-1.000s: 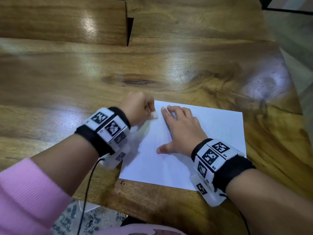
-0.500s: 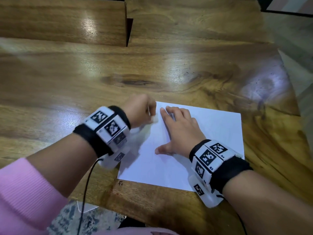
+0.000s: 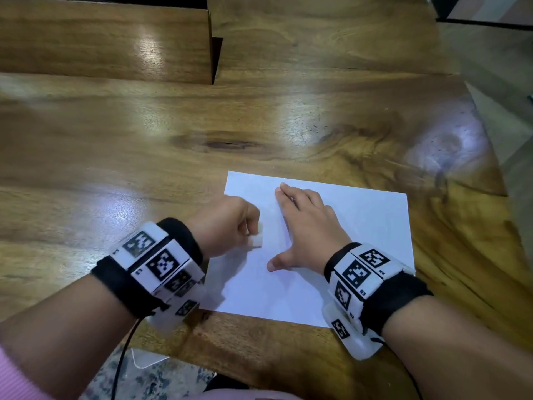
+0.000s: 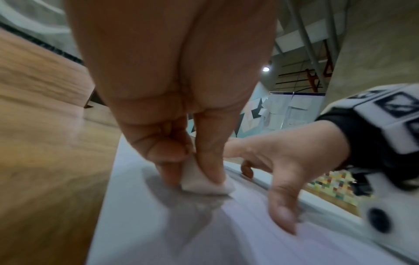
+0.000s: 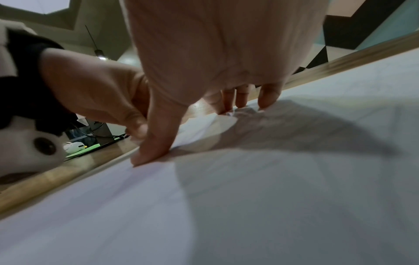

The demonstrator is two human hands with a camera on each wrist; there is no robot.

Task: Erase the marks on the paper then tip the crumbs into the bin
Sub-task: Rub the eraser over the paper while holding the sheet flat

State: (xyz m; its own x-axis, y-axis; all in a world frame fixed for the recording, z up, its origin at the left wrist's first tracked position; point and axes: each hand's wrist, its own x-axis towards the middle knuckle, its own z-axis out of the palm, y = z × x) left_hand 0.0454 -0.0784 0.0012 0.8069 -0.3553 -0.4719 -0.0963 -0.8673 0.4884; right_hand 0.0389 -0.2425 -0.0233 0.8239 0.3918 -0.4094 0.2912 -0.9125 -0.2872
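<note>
A white sheet of paper lies on the wooden table, near its front edge. My left hand pinches a small white eraser between thumb and fingers and holds it against the paper's left part; the left wrist view shows the eraser touching the sheet. My right hand lies flat on the paper with fingers straight and thumb spread, pressing it down. In the right wrist view its fingertips rest on the sheet. No marks or crumbs show clearly. No bin is in view.
Two raised wooden blocks stand along the back of the table with a dark gap between them. The table's right edge drops to a grey floor. A speckled floor shows below the front edge.
My left hand has dragged the eraser back toward me along the paper's left part. The right hand has stayed flat on the sheet.
</note>
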